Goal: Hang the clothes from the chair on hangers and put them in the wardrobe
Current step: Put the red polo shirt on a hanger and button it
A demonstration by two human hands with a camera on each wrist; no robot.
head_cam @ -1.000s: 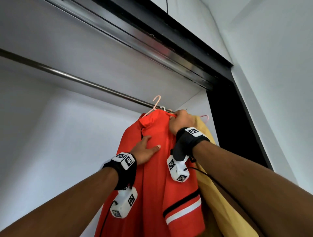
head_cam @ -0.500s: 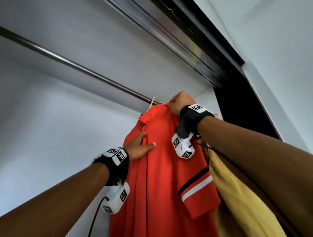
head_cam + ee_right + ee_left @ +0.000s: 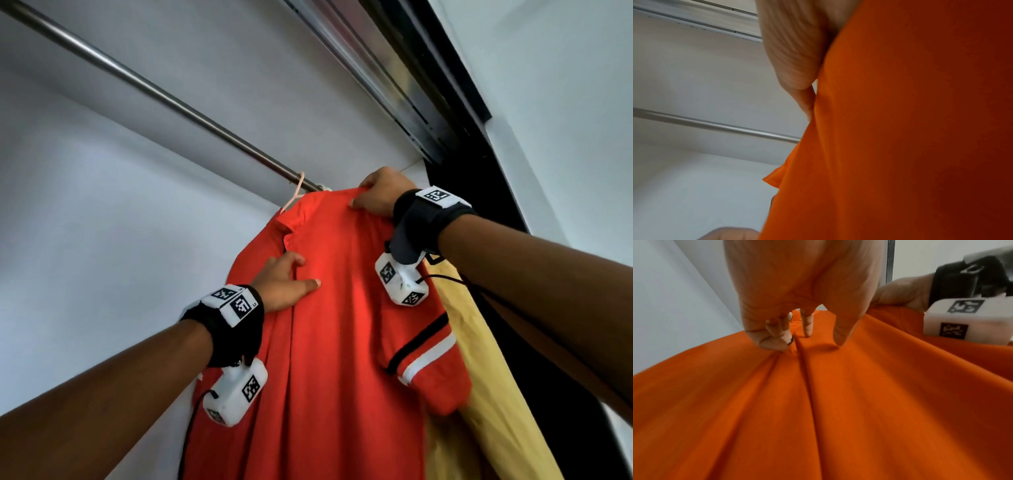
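Where two hands (image 3: 376, 193) meet cloth: one red shirt (image 3: 342, 342), one pink hanger (image 3: 295, 195).

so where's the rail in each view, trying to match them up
Head: rail slants from upper left down to the hanger hook at centre.
Left wrist: no rail that I can make out.
Right wrist: rail crosses the left half and ends behind the red shirt.
Shared landmark: the red shirt, in all three.

A round silver metal wardrobe rail (image 3: 178, 102) carries a pink plastic hanger (image 3: 297, 192) holding a red short-sleeved shirt (image 3: 342, 342), a yellow garment (image 3: 479, 359) just right.
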